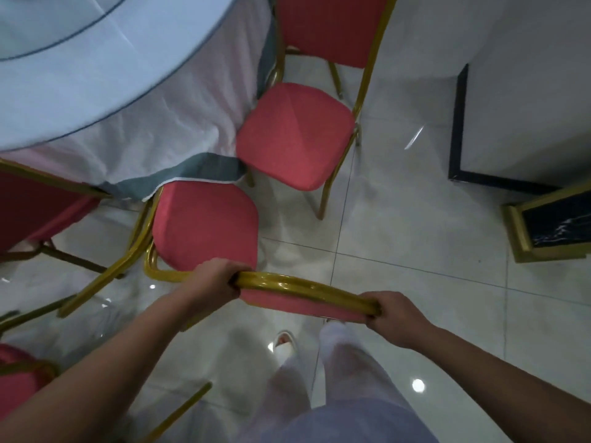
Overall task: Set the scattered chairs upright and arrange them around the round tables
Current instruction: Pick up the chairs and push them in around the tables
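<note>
A red-cushioned chair with a gold metal frame (pixel 204 225) stands upright below me, its seat facing the round table (pixel 80 75), which is draped in a white cloth. My left hand (pixel 217 279) grips the left end of its gold top rail. My right hand (pixel 390 311) grips the right end of the same rail. A second upright red chair (pixel 294 135) stands to its right at the table's edge. A third red chair (pixel 35 206) is at the left, partly cut off by the frame.
Another red chair (pixel 19 372) shows at the lower left corner with gold legs nearby. A white wall with black trim (pixel 457 123) and a gold-framed dark object (pixel 556 222) stand at the right. My legs and feet are below on the glossy tiled floor (pixel 415 238).
</note>
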`<state>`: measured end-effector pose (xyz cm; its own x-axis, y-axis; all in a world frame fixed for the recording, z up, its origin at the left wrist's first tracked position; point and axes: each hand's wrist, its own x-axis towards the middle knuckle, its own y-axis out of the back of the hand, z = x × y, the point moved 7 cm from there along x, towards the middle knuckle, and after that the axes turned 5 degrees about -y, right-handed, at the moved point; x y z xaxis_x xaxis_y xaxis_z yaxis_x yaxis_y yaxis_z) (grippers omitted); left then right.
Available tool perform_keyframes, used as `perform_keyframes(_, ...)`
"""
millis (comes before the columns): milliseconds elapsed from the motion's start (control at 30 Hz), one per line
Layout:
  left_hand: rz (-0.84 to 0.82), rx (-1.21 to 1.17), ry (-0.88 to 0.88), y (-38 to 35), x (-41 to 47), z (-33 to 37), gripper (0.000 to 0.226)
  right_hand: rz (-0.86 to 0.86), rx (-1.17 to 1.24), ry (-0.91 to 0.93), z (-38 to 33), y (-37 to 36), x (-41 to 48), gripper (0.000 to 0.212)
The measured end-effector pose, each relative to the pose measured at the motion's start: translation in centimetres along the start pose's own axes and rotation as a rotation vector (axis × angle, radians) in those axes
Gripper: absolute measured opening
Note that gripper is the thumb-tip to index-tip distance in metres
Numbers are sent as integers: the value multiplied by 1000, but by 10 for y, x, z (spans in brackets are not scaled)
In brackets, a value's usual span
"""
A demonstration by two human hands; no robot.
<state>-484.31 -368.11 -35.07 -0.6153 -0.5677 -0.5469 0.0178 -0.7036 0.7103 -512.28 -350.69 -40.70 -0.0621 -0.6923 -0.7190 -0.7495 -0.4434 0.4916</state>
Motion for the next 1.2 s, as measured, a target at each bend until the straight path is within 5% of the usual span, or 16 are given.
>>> perform_keyframes(167, 321, -232, 106, 52, -72, -50, 43, 150, -218, 197, -118, 38, -25, 10)
perform_keyframes(300, 605, -343, 258, 75, -146, -101, 37, 259, -390, 440, -235, 42, -56, 12)
perform_keyframes(400, 574, -349, 351, 67, -198, -135, 35, 262, -532, 575, -308, 9, -72, 15)
perform_keyframes(500, 342, -268, 531, 37, -252, -171, 62, 190, -654, 677, -349, -53, -79, 13)
perform_keyframes(567, 266, -345, 639, 12, -291, -189, 60, 208, -666, 713, -372, -86, -82, 17)
perform_keyframes(767, 667, -719, 664, 9, -370, -204, 44, -11, -767, 795, -424, -189, -89, 20)
perform_keyframes(967, 855, -864, 488, 30, -353, -165, 29, -129, -396, 762, -401, -178, -89, 32)
perform_keyframes(1200, 792, -949, 228, 52, -262, -93, 30, 204, 344, 311, -294, -59, -81, 25)
